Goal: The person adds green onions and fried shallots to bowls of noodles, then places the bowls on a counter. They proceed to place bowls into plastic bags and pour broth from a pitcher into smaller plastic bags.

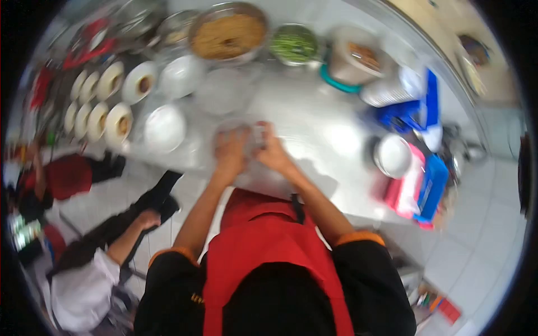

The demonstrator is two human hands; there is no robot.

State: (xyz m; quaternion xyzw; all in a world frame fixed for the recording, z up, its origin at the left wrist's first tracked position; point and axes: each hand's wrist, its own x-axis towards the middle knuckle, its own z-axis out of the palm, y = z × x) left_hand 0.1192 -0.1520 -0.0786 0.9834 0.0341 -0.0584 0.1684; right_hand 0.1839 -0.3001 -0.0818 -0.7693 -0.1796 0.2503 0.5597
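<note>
Both hands are over the steel counter (pixel 291 106), close to its front edge. My left hand (pixel 232 150) lies over a pale, see-through item whose outline is smeared by motion. Just right of it, my right hand (pixel 271 148) has its fingers bent around a small whitish thing that I cannot make out. A pale round lid or plate (pixel 219 91) rests beyond my left hand. To the left sit a white bowl (pixel 165 127) and another white bowl (pixel 182 77).
Several bowls with sauce (pixel 119 124) stand at the left. Farther back are a brown-food bowl (pixel 228 35), a green-vegetable bowl (pixel 294 45) and a tub (pixel 354 59). White bowls (pixel 393 155) and a pink tray (pixel 404 182) are right. People (pixel 84 285) stand left.
</note>
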